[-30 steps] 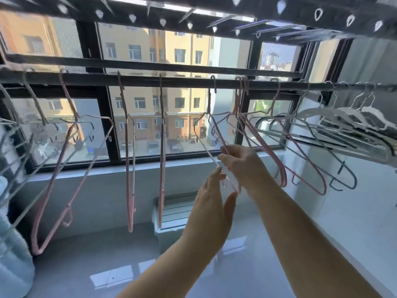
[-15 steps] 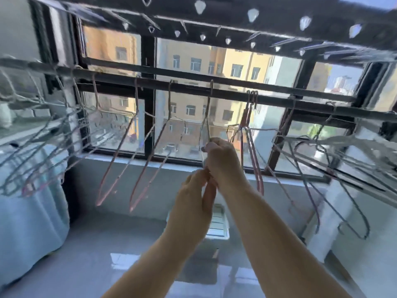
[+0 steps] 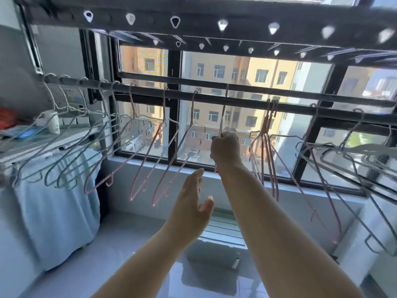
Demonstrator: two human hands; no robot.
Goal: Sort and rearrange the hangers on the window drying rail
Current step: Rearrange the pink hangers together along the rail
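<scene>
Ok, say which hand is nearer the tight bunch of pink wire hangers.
Right. Right hand grips a hanger just left of the bunch; left hand, open, sits lower and farther left.

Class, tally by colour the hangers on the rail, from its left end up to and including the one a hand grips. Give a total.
Pink hangers: 4, the last gripped by the right hand.
Pale blue-grey hangers: 5, counted by their hooks, as the bunch is blurred.
Total: 9.
</scene>
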